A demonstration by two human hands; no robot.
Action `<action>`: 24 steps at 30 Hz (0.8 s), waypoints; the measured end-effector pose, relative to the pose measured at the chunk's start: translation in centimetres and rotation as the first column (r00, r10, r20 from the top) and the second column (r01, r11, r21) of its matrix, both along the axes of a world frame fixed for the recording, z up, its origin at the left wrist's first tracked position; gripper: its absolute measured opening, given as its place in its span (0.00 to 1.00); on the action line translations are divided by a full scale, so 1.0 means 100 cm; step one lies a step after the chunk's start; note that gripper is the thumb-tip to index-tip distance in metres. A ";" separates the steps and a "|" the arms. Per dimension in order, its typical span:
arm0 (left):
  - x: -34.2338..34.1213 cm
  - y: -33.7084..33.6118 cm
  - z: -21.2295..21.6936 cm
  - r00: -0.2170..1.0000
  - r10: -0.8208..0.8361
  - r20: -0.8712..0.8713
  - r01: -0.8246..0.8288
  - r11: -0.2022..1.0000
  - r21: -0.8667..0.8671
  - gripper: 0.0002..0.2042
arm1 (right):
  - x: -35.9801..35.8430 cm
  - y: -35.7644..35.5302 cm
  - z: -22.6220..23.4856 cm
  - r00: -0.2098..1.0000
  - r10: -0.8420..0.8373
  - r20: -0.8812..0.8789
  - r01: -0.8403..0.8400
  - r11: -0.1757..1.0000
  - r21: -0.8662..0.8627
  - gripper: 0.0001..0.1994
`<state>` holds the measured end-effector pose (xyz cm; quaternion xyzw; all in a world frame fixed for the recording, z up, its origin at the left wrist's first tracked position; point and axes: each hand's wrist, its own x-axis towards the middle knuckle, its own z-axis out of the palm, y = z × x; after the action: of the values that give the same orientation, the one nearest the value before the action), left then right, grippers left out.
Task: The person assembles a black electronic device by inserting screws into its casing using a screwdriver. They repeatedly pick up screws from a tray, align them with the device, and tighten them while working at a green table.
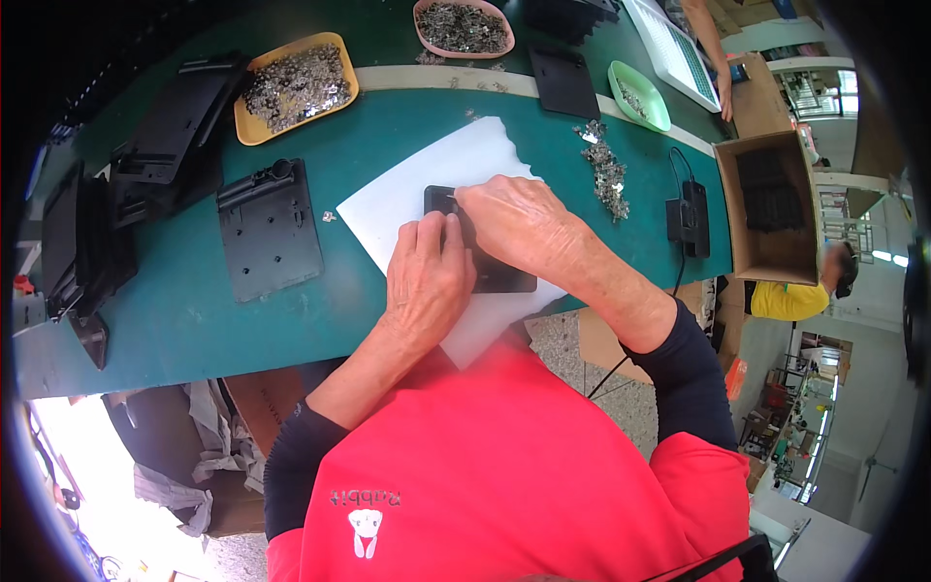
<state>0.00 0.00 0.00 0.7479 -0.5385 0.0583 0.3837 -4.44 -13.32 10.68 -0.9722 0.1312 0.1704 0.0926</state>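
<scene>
Head view: a person in a red shirt bends over a green table (pixel 194 320).
Left hand (pixel 428 274): lies flat, fingers extended, pressing the near left part of a black plate (pixel 504 278); it clasps nothing.
Right hand (pixel 519 221): fingers pinched together at the plate's far left corner; whether a small part sits between the fingertips cannot be told.
Black plate: flat on a white sheet (pixel 436 175) at the table's near edge, mostly hidden beneath both hands.
Left of the sheet: another black panel (pixel 269 228) lies flat, a tiny metal piece (pixel 330 216) between them.
Far side: yellow tray (pixel 296 85), pink tray (pixel 464 27) and green dish (pixel 638 95), all holding small metal parts.
Right: loose metal parts (pixel 606 170), a black adapter (pixel 689 218), a cardboard box (pixel 771 209).
</scene>
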 end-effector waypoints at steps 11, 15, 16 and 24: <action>-0.004 -0.001 0.007 0.998 0.047 -0.042 -0.044 0.996 0.078 0.19 | 0.011 -0.014 0.003 0.998 0.053 -0.035 -0.052 0.998 0.024 0.09; -0.004 0.000 0.008 0.996 0.061 -0.057 -0.056 0.995 0.085 0.19 | 0.008 -0.012 0.005 0.996 0.013 -0.084 -0.012 1.000 0.016 0.09; -0.004 -0.001 0.007 0.996 0.068 -0.058 -0.063 0.994 0.094 0.19 | 0.007 -0.005 0.006 0.996 0.022 -0.090 -0.024 1.000 -0.021 0.10; -0.005 -0.001 0.003 0.996 0.082 -0.040 -0.079 0.993 0.088 0.21 | -0.013 0.008 -0.007 0.996 -0.024 0.081 0.031 0.996 -0.084 0.08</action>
<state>-0.47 -0.09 0.33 0.7860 -0.5014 0.0343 0.3601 -5.74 -12.54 9.97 -0.9794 0.1478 0.1244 0.0588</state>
